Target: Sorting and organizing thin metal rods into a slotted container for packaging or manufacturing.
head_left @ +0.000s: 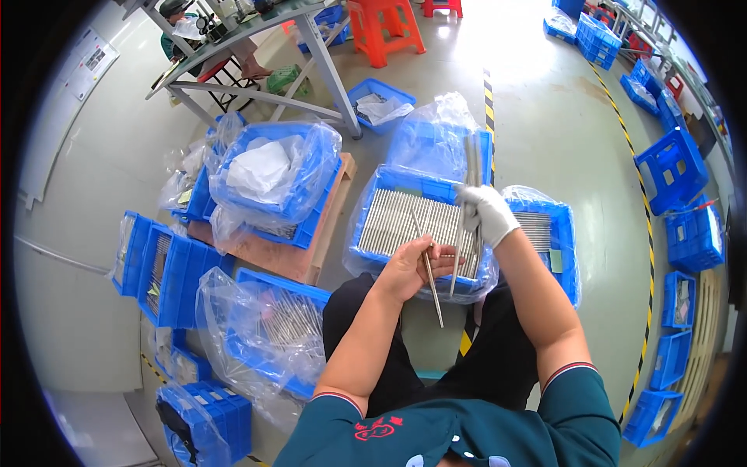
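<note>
My bare left hand is closed on a slim metal rod that slants down toward my knees. Close to its right, my right hand in a white glove grips metal rods standing nearly upright; how many is blurred. Both hands are above the near part of a plastic-lined blue crate. In that crate a row of similar metal rods lies side by side.
Another blue crate with rods stands at the right. Left of my legs is a bagged crate of loose rods. Bagged crates rest on a wooden pallet. Farther off are a workbench, a seated person and a red stool.
</note>
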Tool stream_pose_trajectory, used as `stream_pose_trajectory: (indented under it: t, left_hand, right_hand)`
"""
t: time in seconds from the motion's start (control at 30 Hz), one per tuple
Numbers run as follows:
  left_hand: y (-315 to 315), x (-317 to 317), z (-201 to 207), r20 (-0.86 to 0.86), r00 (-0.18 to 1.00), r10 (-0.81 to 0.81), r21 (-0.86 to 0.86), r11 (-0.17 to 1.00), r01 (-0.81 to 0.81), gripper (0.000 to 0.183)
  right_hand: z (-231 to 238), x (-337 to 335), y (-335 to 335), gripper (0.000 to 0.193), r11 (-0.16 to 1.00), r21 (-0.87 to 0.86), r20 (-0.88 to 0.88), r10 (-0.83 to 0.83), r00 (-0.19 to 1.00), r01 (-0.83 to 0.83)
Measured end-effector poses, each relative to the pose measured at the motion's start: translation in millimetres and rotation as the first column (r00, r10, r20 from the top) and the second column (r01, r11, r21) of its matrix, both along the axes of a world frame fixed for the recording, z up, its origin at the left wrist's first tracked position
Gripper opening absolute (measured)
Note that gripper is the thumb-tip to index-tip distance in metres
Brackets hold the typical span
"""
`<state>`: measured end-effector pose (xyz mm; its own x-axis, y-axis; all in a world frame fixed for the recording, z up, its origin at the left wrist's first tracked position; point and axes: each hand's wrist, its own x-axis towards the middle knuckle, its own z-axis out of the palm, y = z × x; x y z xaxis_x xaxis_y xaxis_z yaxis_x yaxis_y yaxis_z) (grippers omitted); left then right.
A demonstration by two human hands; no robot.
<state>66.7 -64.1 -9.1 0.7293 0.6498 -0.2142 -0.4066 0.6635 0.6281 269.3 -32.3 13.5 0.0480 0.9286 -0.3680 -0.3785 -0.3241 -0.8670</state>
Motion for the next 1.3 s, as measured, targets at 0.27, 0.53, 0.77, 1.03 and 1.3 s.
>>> stream_pose_trajectory:
  t: [0.27, 0.53, 0.77, 1.03, 1.3]
  left_hand:
    - [0.7, -1.7, -6.1, 0.011, 0.990, -0.138, -0.009, 0.990, 0.138, 0.036]
    - [-1.1, -2.0, -5.6, -0.002, 0.999, -0.043, 0.038, 0.998, 0.043, 0.035]
    - [19.1, -12.3, -16.2, -0.079, 0.892, 0.446, -0.024, 0.893, -0.449, 0.031]
    - [28.6, -12.0, -15.7, 0.068, 0.789, 0.611, -0.110, 0.790, -0.603, 0.037]
    - [31.1, -14.5, -21.2, 0.091, 0.775, 0.626, -0.102, 0.780, -0.618, 0.036]
  right_hand:
    - [16.2, -34.8, -20.2, 0.026, 0.909, -0.059, 0.393, 0.401, 0.828, -0.412]
    - [8.8, -40.8, -18.1, 0.026, 0.916, -0.001, 0.363, 0.375, 0.853, -0.402]
    - [18.9, -38.5, -32.5, 0.030, 0.953, 0.073, 0.720, 0.154, 0.677, -0.295]
    - [22.7, -41.2, -44.4, 0.024, 0.914, -0.045, 0.601, 0.347, 0.720, -0.403]
    - [25.9, -46.9, -47.2, 0.023, 0.916, -0.033, 0.502, 0.361, 0.786, -0.400]
